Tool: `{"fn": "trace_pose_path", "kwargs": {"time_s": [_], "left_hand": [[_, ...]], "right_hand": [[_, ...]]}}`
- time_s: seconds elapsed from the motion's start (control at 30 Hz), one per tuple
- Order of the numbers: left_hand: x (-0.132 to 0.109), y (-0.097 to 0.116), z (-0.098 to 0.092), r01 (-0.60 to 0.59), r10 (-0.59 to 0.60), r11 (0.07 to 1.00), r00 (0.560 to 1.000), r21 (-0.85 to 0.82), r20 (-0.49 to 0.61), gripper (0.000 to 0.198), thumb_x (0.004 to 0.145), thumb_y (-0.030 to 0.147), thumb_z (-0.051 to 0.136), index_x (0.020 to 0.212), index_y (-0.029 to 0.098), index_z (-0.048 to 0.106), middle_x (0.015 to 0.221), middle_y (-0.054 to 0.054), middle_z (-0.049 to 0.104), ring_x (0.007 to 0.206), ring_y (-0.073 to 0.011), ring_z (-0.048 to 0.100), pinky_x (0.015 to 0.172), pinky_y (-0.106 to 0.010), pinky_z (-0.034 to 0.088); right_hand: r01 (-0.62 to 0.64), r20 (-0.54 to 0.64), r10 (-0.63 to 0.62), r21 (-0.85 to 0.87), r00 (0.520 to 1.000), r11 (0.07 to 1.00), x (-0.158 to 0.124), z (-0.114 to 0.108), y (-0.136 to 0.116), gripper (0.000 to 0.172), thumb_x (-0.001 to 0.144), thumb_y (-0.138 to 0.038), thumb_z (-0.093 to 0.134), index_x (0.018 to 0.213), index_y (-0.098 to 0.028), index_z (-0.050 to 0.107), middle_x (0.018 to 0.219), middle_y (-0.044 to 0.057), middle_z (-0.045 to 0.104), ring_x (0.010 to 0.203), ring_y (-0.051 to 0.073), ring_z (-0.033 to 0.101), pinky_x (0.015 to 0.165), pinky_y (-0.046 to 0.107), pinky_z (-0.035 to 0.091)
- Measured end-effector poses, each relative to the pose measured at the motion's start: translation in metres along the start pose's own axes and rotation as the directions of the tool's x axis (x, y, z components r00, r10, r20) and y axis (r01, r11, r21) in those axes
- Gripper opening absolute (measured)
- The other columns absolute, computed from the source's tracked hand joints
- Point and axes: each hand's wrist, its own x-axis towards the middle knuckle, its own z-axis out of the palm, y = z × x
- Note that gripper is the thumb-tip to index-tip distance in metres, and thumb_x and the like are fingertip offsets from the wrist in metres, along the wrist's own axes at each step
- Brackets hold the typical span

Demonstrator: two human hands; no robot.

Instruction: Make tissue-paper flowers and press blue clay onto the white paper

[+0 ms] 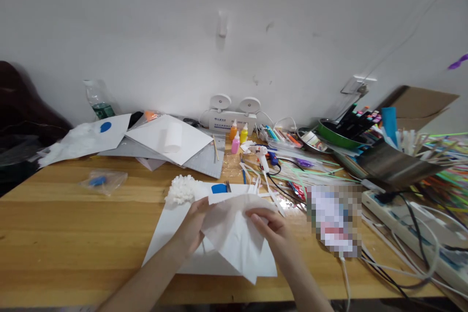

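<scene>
My left hand point(193, 226) grips the left edge of a thin white tissue point(237, 234), which looks partly unfolded, its lower corner hanging down. Pinched between the thumb and fingers of my right hand point(271, 226) is the right side of the same tissue. Both hands are above a white sheet of card point(201, 265) that lies on the wooden table. At the card's upper left sits a clump of crumpled white pieces point(183, 189). Just behind the tissue, a blue flat piece point(219, 188) shows, partly covered.
A hot glue gun point(262, 157) stands behind my right hand, near small paint bottles point(235, 143). On the right are a power strip point(409, 234), cables and bundled sticks. Stacked boards carry a white paper roll point(173, 137). A plastic bag point(103, 182) lies at left.
</scene>
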Motion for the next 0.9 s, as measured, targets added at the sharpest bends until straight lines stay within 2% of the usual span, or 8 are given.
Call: {"fn": "trace_pose_path", "kwargs": {"time_s": [0.1,0.2,0.3,0.4,0.47,0.63,0.77,0.9], "left_hand": [[-0.004,0.012,-0.006,-0.022,0.003,0.981,0.995,0.194,0.095,0.019,0.064,0.027,0.068,0.078,0.014,0.067,0.07,-0.003,0.068,0.061,-0.0136,0.059,0.055,-0.021,0.044],[-0.004,0.02,-0.009,-0.056,0.023,0.971,0.989,0.233,0.144,0.019,0.067,0.03,0.066,0.076,0.014,0.068,0.067,-0.002,0.067,0.058,-0.0115,0.057,0.054,-0.02,0.041],[-0.002,0.02,-0.01,-0.074,0.039,0.972,0.987,0.223,0.158,0.018,0.068,0.031,0.064,0.077,0.016,0.067,0.067,0.0,0.066,0.059,-0.0113,0.056,0.055,-0.02,0.041],[0.0,0.019,-0.012,-0.105,0.059,0.953,0.985,0.286,0.165,0.02,0.069,0.034,0.063,0.076,0.016,0.066,0.065,0.0,0.064,0.056,-0.0107,0.053,0.052,-0.02,0.039],[0.0,0.022,-0.015,-0.138,0.075,0.923,0.98,0.358,0.185,0.023,0.07,0.036,0.061,0.077,0.015,0.066,0.062,0.0,0.061,0.051,-0.0096,0.05,0.049,-0.019,0.037],[-0.001,0.041,-0.019,-0.285,0.115,0.794,0.938,0.537,0.328,0.019,0.071,0.032,0.06,0.073,0.015,0.067,0.058,0.001,0.057,0.051,-0.0087,0.046,0.047,-0.018,0.033],[-0.002,0.053,-0.019,-0.381,0.179,0.726,0.909,0.573,0.376,0.012,0.07,0.022,0.06,0.072,0.018,0.071,0.067,-0.003,0.064,0.063,-0.014,0.054,0.057,-0.021,0.039],[-0.003,0.059,-0.019,-0.464,0.262,0.676,0.878,0.573,0.401,0.021,0.066,0.011,0.053,0.068,0.019,0.072,0.075,-0.005,0.068,0.076,-0.019,0.058,0.069,-0.024,0.042]], "right_hand": [[0.038,-0.002,-0.038,-0.047,0.999,0.998,0.0,-0.008,-0.01,0.022,0.069,-0.04,0.064,0.078,-0.019,0.066,0.074,0.003,0.062,0.066,0.016,0.053,0.054,0.023,0.04],[0.07,-0.093,-0.058,0.131,0.994,0.989,-0.001,-0.011,-0.016,0.028,0.065,-0.037,0.068,0.086,-0.023,0.055,0.061,-0.004,0.053,0.053,0.01,0.048,0.048,0.019,0.037],[-0.018,-0.183,0.07,0.271,0.981,0.963,-0.001,-0.006,-0.015,0.041,0.06,-0.036,0.073,0.091,-0.024,0.049,0.055,-0.008,0.05,0.047,0.008,0.047,0.046,0.017,0.037],[-0.202,-0.025,0.222,0.322,0.975,0.925,0.001,-0.002,-0.012,0.038,0.058,-0.037,0.074,0.087,-0.019,0.056,0.045,-0.008,0.046,0.039,0.008,0.045,0.042,0.018,0.036],[-0.244,0.077,0.232,0.353,0.97,0.903,0.002,-0.003,-0.011,0.033,0.059,-0.037,0.073,0.081,-0.016,0.061,0.051,-0.003,0.056,0.045,0.011,0.051,0.047,0.023,0.041],[-0.141,-0.011,0.157,0.376,0.988,0.916,0.005,-0.014,-0.009,0.029,0.058,-0.037,0.073,0.079,-0.019,0.066,0.068,0.004,0.067,0.059,0.019,0.059,0.055,0.029,0.044],[-0.086,-0.079,0.121,0.354,0.989,0.931,0.004,-0.019,-0.007,0.019,0.055,-0.032,0.072,0.07,-0.02,0.069,0.072,0.004,0.067,0.064,0.02,0.058,0.056,0.029,0.043],[0.015,-0.012,-0.012,0.293,1.0,0.956,0.001,-0.022,-0.011,0.012,0.06,-0.032,0.064,0.062,-0.022,0.07,0.071,0.004,0.065,0.061,0.019,0.055,0.053,0.028,0.04]]}}
